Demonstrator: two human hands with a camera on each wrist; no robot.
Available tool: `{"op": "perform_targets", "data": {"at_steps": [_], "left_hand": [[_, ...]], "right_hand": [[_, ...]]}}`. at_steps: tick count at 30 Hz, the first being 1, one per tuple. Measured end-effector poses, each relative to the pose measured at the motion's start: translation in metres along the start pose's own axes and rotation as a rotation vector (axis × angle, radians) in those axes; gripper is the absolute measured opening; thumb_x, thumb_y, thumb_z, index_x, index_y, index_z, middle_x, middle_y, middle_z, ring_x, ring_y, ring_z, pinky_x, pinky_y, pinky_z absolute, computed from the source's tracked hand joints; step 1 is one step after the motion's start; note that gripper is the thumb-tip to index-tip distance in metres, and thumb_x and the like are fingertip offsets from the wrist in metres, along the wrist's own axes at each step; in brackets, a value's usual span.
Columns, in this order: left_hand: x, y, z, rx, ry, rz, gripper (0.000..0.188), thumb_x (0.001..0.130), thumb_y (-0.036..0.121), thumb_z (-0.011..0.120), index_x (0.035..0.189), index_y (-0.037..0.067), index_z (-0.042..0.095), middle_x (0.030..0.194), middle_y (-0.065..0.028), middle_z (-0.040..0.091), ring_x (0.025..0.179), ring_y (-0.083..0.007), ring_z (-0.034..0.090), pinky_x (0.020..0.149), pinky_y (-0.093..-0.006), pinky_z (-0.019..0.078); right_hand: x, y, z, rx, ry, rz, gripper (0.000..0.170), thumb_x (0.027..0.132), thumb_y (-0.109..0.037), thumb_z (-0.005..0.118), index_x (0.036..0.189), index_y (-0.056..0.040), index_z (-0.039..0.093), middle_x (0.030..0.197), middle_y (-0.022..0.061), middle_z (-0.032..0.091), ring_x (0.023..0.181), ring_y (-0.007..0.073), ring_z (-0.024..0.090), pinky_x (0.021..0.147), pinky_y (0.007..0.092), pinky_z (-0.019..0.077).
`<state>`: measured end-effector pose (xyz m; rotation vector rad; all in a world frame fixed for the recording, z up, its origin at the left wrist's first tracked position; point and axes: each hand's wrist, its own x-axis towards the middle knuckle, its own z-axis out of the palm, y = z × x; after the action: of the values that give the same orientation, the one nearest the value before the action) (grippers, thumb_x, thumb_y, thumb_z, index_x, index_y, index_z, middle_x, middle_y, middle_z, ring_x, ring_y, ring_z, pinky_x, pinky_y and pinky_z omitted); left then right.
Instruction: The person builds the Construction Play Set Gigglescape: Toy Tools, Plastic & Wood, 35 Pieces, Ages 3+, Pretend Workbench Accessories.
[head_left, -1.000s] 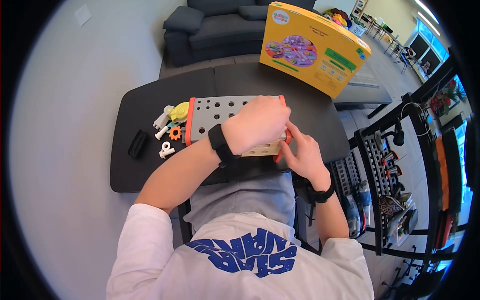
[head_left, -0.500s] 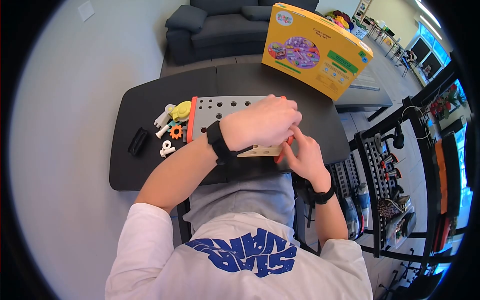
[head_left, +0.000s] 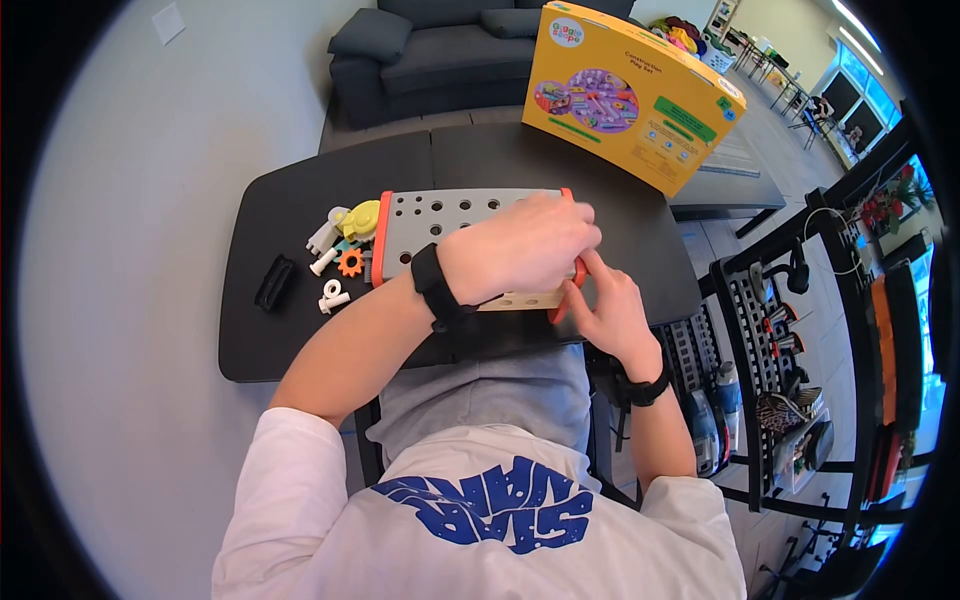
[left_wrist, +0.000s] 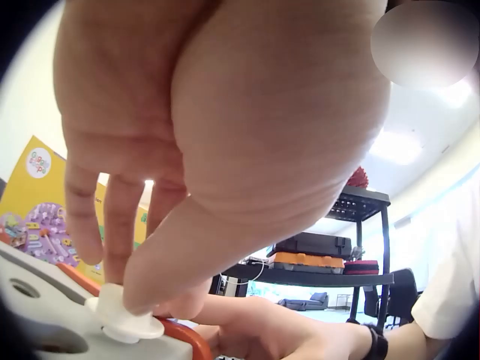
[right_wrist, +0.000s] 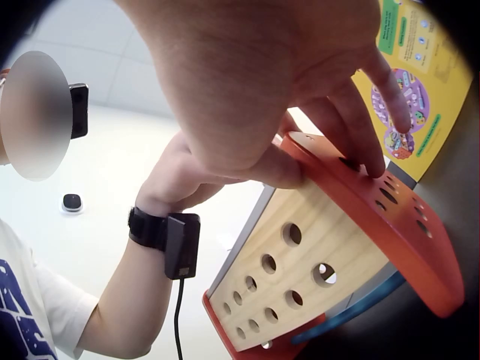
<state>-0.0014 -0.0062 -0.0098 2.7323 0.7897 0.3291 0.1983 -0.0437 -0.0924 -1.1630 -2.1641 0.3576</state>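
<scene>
By the counter's point(head_left: 490, 158) edge, a yellow box point(head_left: 630, 105) is stood clear at one o'clock. Centrally on top, the toy bench point(head_left: 418, 235) is held at its red end panel point(right_wrist: 367, 215) by the right-hand grip point(head_left: 612, 315), apparently for steadiness. Loose parts point(head_left: 350, 264) are grouped at nine o'clock; at three, a white piece point(left_wrist: 124, 328) is pinched by the left-hand grip point(head_left: 525, 243).

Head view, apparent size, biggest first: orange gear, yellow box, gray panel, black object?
1. Yellow box
2. Gray panel, partly hidden by the left hand
3. Black object
4. Orange gear
</scene>
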Motion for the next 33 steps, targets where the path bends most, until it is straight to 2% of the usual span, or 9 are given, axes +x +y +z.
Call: {"op": "perform_targets", "data": {"at_steps": [3,5,12,14,15,17,20,26,33], "left_hand": [[0.004,0.01,-0.001,0.224,0.153,-0.159,0.011,0.08,0.004,0.067,0.09,0.001,0.071,0.098,-0.0146,0.069,0.101,-0.0317,0.066,0.086,-0.0418,0.0543],[0.006,0.011,-0.004,0.23,-0.061,-0.345,0.012,0.079,0.004,0.066,0.091,0.001,0.071,0.095,-0.0147,0.069,0.102,-0.0318,0.066,0.086,-0.0415,0.054],[-0.001,-0.002,0.001,0.029,-0.024,-0.057,0.013,0.08,0.004,0.066,0.091,0.0,0.071,0.097,-0.0163,0.068,0.095,-0.0343,0.068,0.082,-0.0428,0.0546],[-0.002,-0.003,0.003,0.057,0.099,0.003,0.012,0.08,0.003,0.065,0.09,-0.001,0.071,0.099,-0.0168,0.068,0.092,-0.0351,0.068,0.082,-0.0436,0.0551],[-0.001,-0.002,0.003,0.057,0.099,0.003,0.012,0.08,0.003,0.065,0.09,-0.001,0.071,0.099,-0.0168,0.068,0.092,-0.0351,0.068,0.082,-0.0436,0.0551],[0.002,0.004,0.001,0.177,0.041,-0.243,0.014,0.081,0.003,0.065,0.093,-0.001,0.071,0.101,-0.0165,0.069,0.094,-0.0349,0.068,0.084,-0.0431,0.0552],[0.001,0.005,0.0,0.154,-0.042,-0.301,0.016,0.081,0.002,0.066,0.096,-0.001,0.072,0.103,-0.0159,0.069,0.096,-0.035,0.068,0.086,-0.0429,0.0556],[-0.003,-0.001,-0.003,0.053,-0.04,-0.063,0.019,0.08,0.001,0.066,0.097,0.002,0.073,0.105,-0.0147,0.069,0.1,-0.0341,0.068,0.089,-0.0426,0.055],[-0.001,0.006,-0.002,0.063,0.036,-0.133,0.017,0.082,0.007,0.07,0.098,0.001,0.073,0.106,-0.0146,0.069,0.1,-0.0337,0.067,0.088,-0.0432,0.0545]], "right_hand": [[0.001,-0.007,-0.003,0.019,0.017,0.0,0.048,0.088,-0.013,0.066,0.134,-0.0027,0.057,0.083,0.023,0.069,0.076,0.044,0.067,0.072,0.0491,0.0546],[0.002,-0.009,-0.004,0.029,0.004,0.02,0.048,0.088,-0.013,0.066,0.133,-0.0027,0.057,0.083,0.023,0.069,0.076,0.044,0.067,0.072,0.0491,0.0546],[0.0,-0.001,-0.001,-0.007,-0.014,0.005,0.051,0.088,-0.014,0.066,0.137,-0.0036,0.056,0.082,0.0227,0.07,0.075,0.0439,0.068,0.072,0.0482,0.0548],[0.0,-0.001,-0.001,-0.012,-0.008,-0.004,0.052,0.088,-0.014,0.066,0.137,-0.0038,0.056,0.082,0.0226,0.07,0.075,0.0438,0.068,0.072,0.0481,0.0548],[0.0,-0.003,-0.001,0.005,0.009,-0.004,0.052,0.088,-0.014,0.066,0.137,-0.0037,0.056,0.082,0.0226,0.07,0.075,0.0438,0.068,0.072,0.0483,0.0548],[0.001,-0.006,-0.002,0.023,0.026,-0.004,0.052,0.088,-0.014,0.066,0.137,-0.0037,0.056,0.081,0.0226,0.069,0.075,0.0438,0.068,0.072,0.0484,0.0548],[0.002,-0.008,-0.003,0.034,0.045,-0.029,0.052,0.088,-0.014,0.066,0.138,-0.0038,0.056,0.08,0.0227,0.069,0.075,0.0438,0.068,0.071,0.0485,0.0547],[0.001,-0.003,-0.002,0.012,0.0,0.001,0.05,0.087,-0.014,0.066,0.136,-0.0029,0.056,0.08,0.0229,0.069,0.074,0.044,0.067,0.071,0.0491,0.0545],[0.001,-0.004,-0.002,0.014,0.005,0.001,0.052,0.087,-0.014,0.066,0.137,-0.0032,0.056,0.082,0.0236,0.069,0.074,0.0439,0.067,0.071,0.0488,0.0545]]}}
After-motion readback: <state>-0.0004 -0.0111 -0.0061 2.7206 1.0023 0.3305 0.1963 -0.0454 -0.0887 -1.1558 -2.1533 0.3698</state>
